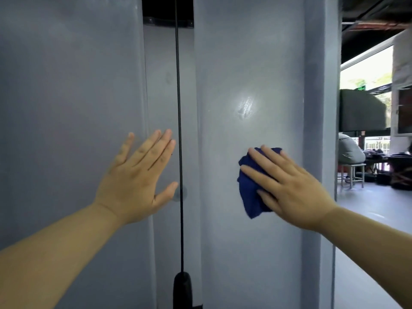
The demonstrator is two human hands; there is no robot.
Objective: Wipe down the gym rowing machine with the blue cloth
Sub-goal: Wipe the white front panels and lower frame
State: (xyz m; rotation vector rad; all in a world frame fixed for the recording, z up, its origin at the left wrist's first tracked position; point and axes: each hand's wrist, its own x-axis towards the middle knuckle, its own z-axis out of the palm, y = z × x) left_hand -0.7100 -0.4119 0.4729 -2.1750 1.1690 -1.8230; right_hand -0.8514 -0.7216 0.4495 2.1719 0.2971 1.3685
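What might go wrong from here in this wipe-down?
1. The right hand only presses the bunched blue cloth against the grey panel with no grip; it may slip and drop.
2. The shiny smear above it could be missed.
3. The left hand, thumb close to the black cable, may snag it.

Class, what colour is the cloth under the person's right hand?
The cloth is dark blue; the head view shows it best.

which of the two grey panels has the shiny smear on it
The right panel, right of the black cable, where the right hand presses the blue cloth; the smear shines just above it. The left panel shows none.
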